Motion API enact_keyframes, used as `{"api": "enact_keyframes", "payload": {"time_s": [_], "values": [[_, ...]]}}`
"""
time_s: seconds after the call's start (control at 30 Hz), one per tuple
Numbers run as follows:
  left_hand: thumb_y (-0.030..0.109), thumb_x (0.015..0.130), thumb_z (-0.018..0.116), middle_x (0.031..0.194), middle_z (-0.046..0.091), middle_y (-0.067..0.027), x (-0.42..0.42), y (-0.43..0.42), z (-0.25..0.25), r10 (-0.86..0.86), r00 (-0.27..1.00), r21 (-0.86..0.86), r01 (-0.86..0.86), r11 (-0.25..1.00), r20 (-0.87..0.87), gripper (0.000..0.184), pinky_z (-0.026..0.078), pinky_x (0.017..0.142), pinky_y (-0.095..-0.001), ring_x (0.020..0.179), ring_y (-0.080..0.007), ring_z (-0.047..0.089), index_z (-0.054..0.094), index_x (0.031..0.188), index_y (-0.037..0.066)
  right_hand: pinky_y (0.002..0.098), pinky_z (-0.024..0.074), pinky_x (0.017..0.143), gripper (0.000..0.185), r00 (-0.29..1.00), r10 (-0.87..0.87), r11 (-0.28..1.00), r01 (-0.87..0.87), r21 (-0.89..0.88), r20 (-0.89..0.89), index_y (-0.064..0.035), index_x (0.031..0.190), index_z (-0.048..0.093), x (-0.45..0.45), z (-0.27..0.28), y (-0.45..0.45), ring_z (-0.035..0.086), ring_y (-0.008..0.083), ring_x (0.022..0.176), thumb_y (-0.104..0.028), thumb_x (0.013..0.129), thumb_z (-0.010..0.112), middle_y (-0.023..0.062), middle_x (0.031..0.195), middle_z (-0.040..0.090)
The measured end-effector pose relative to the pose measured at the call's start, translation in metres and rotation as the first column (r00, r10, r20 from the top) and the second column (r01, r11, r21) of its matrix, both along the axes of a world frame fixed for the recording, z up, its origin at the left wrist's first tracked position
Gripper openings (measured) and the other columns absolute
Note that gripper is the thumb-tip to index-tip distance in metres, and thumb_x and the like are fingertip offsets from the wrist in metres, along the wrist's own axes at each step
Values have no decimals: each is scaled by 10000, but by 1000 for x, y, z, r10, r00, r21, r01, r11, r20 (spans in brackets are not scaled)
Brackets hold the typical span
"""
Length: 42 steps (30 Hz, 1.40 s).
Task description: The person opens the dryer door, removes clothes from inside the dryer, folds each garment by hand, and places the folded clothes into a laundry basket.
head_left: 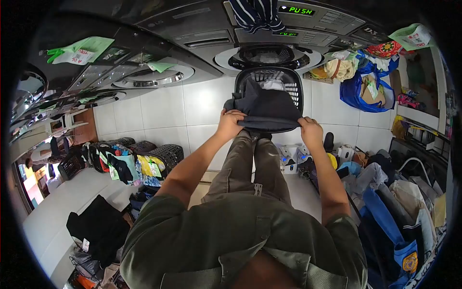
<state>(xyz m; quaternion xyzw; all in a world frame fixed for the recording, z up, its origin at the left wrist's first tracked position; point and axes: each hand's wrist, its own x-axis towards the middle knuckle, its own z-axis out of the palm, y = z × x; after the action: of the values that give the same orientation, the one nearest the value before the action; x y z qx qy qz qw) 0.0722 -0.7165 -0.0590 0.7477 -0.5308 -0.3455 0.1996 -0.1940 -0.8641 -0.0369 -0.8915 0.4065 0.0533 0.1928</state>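
Observation:
A dark grey garment (pixel 272 106) is stretched between my two hands, over the near side of a black laundry basket (pixel 299 89). My left hand (pixel 230 123) is closed on its left edge. At the opposite end, my right hand (pixel 310 131) pinches the other edge. The garment's kind is not plain from its folds. Behind it, a white cloth (pixel 273 85) shows inside the basket. The basket stands right in front of an LG washing machine's round door (pixel 267 54).
More machines line the left. A blue bag (pixel 353 96) of laundry stands to the right. Filled baskets (pixel 163 156) sit at left, and a black garment (pixel 98 226) lies near the white counter (pixel 45 231). Clothes (pixel 380 202) pile up at lower right. Striped cloth (pixel 257 14) hangs over the machine's front.

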Motion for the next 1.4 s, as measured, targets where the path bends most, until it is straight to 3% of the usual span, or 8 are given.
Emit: {"api": "enact_keyframes", "payload": {"time_s": [0.23,0.4,0.53,0.8,0.93,1.03,1.3,1.4], "values": [[328,625,679,1396,121,-141,-25,21,3,-529,827,567,348,747,190,703,82,972,-605,1286,-368,29,408,1239,119,502,362,873,446,895,164,907,29,421,-416,-180,1101,527,30,16,-15,475,264,1069,-267,678,638,99,1076,539],[397,685,626,1379,153,-140,9,42,39,-450,877,461,334,822,168,602,217,963,-557,1275,-374,86,438,1216,185,316,437,767,261,677,-7,991,-93,94,736,-6,962,552,148,254,-84,558,261,904,-131,737,599,135,968,570],[352,691,631,1365,173,-159,50,45,71,-198,951,368,100,925,238,528,271,948,-533,1253,-387,156,483,1171,193,260,436,632,155,305,160,967,143,-212,939,8,856,570,219,416,-145,574,169,695,-100,745,582,112,742,593],[331,683,645,1254,330,-260,84,55,56,97,974,87,-116,989,206,432,377,896,-424,1115,-416,378,564,1064,146,353,426,815,420,951,-122,681,289,-673,285,-73,1064,559,313,494,-270,541,306,966,-343,743,571,182,1037,564],[336,719,617,1182,430,-250,76,49,62,49,999,2,-49,999,10,402,380,895,-377,1088,-363,431,560,1063,137,369,420,818,398,780,12,697,442,-564,626,-10,1045,534,312,527,-341,492,330,1024,-295,768,556,203,1113,505],[312,727,611,1048,560,-167,74,29,91,47,973,-8,-50,999,-224,404,416,829,-362,971,-289,534,555,1069,104,385,444,806,205,-440,-144,989,-93,115,886,-12,961,538,247,633,-247,567,245,862,-151,862,426,121,890,587],[69,811,535,1270,376,-69,13,-71,321,-451,667,-672,-102,733,-593,487,330,935,-313,1103,-173,416,337,1253,29,265,479,694,261,-105,-399,878,-330,347,911,24,994,535,103,566,-37,584,127,776,-182,842,491,98,910,598],[564,833,311,1273,379,-123,5,-101,385,-539,286,-606,-267,749,-792,699,371,892,-342,1075,-232,462,251,1298,46,261,470,698,279,-78,-453,854,-325,407,888,22,1005,524,47,501,27,577,131,786,-181,814,518,91,907,588]]}}
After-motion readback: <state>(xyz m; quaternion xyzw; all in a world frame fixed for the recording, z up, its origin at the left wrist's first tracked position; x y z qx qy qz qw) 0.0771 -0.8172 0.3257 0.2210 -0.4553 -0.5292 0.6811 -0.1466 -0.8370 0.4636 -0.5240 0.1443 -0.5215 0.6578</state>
